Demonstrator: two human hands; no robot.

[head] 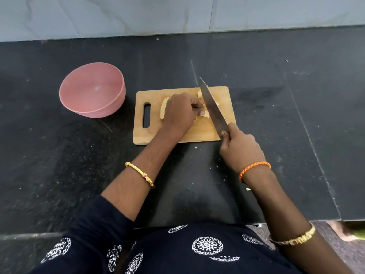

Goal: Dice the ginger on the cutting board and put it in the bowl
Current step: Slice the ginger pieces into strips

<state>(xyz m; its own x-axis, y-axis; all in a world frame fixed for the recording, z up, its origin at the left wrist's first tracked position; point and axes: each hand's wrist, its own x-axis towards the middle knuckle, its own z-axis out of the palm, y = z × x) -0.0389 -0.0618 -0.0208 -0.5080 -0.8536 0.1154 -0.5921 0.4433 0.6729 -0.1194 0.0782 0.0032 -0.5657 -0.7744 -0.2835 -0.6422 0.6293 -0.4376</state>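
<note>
A wooden cutting board (177, 133) with a handle slot lies on the black counter. Pale ginger pieces (164, 107) lie on it, partly hidden under my left hand (180, 112), whose fingertips pinch a ginger piece beside the blade. My right hand (240, 149) grips the handle of a large knife (212, 107); the blade slants across the board's right half, its tip past the far edge. More ginger bits lie beside the blade near the board's far edge. A pink bowl (110, 109) stands left of the board and looks empty.
The black stone counter (296, 115) runs wide on both sides, with small crumbs scattered near the board's front edge. A grey tiled wall (177, 14) rises behind it. The counter's front edge is just before my body.
</note>
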